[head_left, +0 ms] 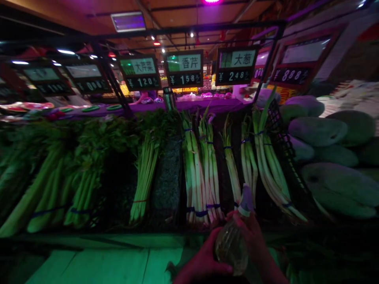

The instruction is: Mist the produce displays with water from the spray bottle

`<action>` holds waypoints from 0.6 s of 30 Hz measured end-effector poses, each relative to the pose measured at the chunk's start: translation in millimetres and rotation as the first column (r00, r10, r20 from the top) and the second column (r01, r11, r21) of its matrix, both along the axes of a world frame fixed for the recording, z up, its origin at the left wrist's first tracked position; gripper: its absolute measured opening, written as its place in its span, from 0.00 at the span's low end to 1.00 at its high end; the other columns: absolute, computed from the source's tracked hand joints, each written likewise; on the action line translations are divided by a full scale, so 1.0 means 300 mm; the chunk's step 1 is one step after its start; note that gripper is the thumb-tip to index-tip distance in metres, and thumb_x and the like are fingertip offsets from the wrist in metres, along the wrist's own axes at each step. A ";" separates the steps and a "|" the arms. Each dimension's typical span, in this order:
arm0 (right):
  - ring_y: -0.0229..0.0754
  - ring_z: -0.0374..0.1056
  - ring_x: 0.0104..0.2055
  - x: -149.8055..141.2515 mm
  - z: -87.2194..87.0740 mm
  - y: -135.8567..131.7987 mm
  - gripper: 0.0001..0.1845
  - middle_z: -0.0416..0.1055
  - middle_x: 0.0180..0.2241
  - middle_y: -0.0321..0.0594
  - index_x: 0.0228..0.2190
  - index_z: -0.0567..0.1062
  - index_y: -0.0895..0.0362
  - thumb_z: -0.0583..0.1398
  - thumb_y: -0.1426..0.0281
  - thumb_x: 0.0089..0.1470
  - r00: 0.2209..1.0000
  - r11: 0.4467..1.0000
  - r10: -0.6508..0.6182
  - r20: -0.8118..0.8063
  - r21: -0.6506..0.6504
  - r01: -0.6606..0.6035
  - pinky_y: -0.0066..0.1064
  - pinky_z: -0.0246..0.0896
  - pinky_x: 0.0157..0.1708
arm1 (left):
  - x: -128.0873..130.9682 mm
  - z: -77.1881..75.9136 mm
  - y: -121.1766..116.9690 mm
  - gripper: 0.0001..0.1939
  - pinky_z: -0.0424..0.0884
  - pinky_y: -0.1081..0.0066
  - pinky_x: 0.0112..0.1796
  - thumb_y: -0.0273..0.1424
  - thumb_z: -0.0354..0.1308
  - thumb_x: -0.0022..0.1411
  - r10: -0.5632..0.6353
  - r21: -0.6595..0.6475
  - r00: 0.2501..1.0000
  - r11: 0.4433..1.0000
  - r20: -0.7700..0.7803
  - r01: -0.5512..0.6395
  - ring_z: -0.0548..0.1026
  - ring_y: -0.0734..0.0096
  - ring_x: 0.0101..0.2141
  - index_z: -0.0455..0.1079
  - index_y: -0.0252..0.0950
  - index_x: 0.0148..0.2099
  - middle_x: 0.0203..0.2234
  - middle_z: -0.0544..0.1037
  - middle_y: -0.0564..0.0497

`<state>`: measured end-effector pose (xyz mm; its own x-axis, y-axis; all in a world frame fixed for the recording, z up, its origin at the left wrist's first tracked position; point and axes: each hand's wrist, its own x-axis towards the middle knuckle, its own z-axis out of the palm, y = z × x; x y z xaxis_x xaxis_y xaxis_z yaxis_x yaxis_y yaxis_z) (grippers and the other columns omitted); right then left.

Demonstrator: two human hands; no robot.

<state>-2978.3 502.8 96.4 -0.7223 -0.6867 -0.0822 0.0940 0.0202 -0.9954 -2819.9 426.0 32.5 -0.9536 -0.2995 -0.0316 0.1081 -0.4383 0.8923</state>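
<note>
Low in the view, my left hand (pixel 204 256) is wrapped around the rounded body of a clear bottle (pixel 231 246). My right hand (pixel 251 232) closes on the same bottle near its neck, below a pale purple and white top that looks like a spray head. The bottle is held tilted in front of the vegetable stand. Just beyond it lie bunches of green onions (pixel 204 177), tied with purple bands. Farther left is a slim celery bunch (pixel 145 173) with a red band, and thicker celery stalks (pixel 83 193) lie beside it.
Large pale green winter melons (pixel 318 130) are piled at the right, behind a black crate wall (pixel 288 146). Price signs (pixel 185 69) hang from a dark frame above. A metal flask (pixel 169 98) stands behind the greens. The stand's front ledge (pixel 118 240) runs above pale floor tiles.
</note>
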 end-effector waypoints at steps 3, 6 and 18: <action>0.51 0.77 0.35 0.046 0.023 -0.058 0.42 0.80 0.34 0.40 0.62 0.64 0.51 0.67 0.47 0.53 0.990 0.992 0.121 0.072 -0.032 -0.119 0.43 0.73 0.40 | 0.052 -0.008 -0.005 0.57 0.60 0.45 0.66 0.39 0.81 0.44 0.059 0.103 0.995 0.993 -0.080 -0.050 0.62 0.40 0.69 0.57 0.45 0.71 0.70 0.63 0.37; 0.50 0.77 0.33 0.107 0.044 -0.118 0.45 0.80 0.34 0.40 0.62 0.63 0.51 0.67 0.45 0.51 0.963 0.973 0.231 0.141 -0.042 -0.227 0.39 0.73 0.32 | 0.115 -0.020 0.003 0.57 0.63 0.44 0.64 0.39 0.82 0.42 0.174 0.201 0.978 0.968 -0.116 -0.148 0.66 0.39 0.67 0.58 0.44 0.71 0.68 0.66 0.36; 0.62 0.80 0.45 0.268 -0.069 -0.235 0.49 0.83 0.48 0.57 0.63 0.68 0.50 0.70 0.42 0.46 0.703 0.753 0.653 0.282 -0.141 -0.643 0.53 0.74 0.44 | 0.377 -0.119 0.066 0.59 0.62 0.43 0.64 0.39 0.83 0.38 0.499 0.126 0.867 0.861 -0.020 -0.493 0.66 0.40 0.67 0.58 0.42 0.69 0.69 0.65 0.36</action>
